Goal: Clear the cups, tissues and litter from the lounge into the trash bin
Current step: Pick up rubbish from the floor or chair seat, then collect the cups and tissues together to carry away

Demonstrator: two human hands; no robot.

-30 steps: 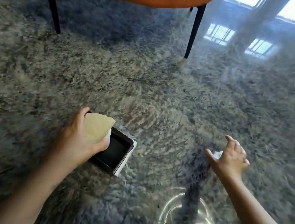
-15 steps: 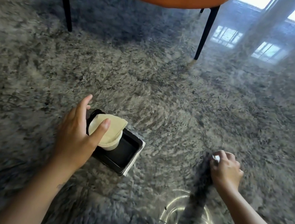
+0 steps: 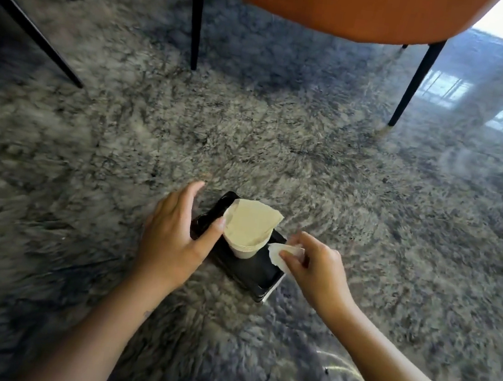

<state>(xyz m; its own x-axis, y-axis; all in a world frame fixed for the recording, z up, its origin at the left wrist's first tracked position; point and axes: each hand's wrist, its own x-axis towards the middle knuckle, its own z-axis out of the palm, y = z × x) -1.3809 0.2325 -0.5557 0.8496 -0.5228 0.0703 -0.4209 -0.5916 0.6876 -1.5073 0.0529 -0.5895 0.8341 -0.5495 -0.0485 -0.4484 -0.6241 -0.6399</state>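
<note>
Cup with beige napkin (upright) in black tray; white tissue in right hand

Shaggy grey rug: long, rough pile. Black tray: smooth, glossy plastic. Cup and napkin: matt paper. Tissue: thin, crumpled. Armchair: smooth orange upholstery, black matt legs. Bare floor: highly polished.

Over black tray, right hand pinched white tissue scrap; left hand spread beside napkin-stuffed cup; grey rug beneath.
</note>
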